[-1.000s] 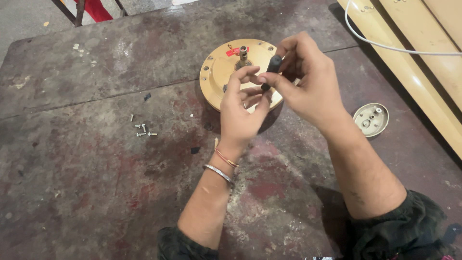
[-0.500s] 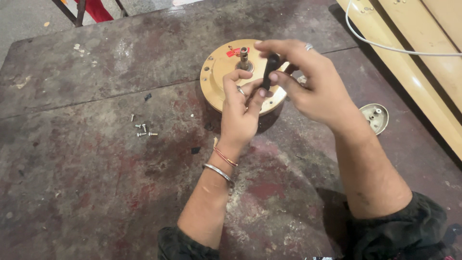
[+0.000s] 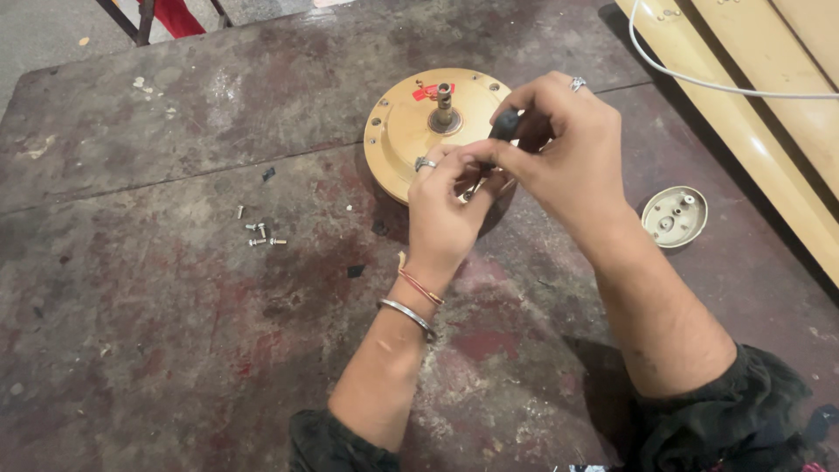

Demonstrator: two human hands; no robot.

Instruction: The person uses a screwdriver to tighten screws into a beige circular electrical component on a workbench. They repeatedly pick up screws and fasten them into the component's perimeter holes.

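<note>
A round tan motor housing (image 3: 409, 122) with a central metal shaft (image 3: 444, 104) and a red mark lies on the worn dark table (image 3: 175, 332). My right hand (image 3: 564, 157) grips a black-handled screwdriver (image 3: 503, 125), its tip pointing down at the housing's near rim. My left hand (image 3: 446, 210) pinches around the tool's shank at that rim; whatever sits under the fingertips is hidden. Both wrists hover over the housing's front edge.
Several small screws (image 3: 260, 234) lie loose on the table to the left. A small round pale cap (image 3: 674, 215) rests at the right. Cream-coloured long panels (image 3: 752, 105) with a white cable (image 3: 699, 80) run along the right edge. Metal legs and red cloth (image 3: 170, 13) show at the top left.
Both hands shifted slightly toward the housing's near rim, and the screwdriver tilted lower. The housing and screws stayed put.
</note>
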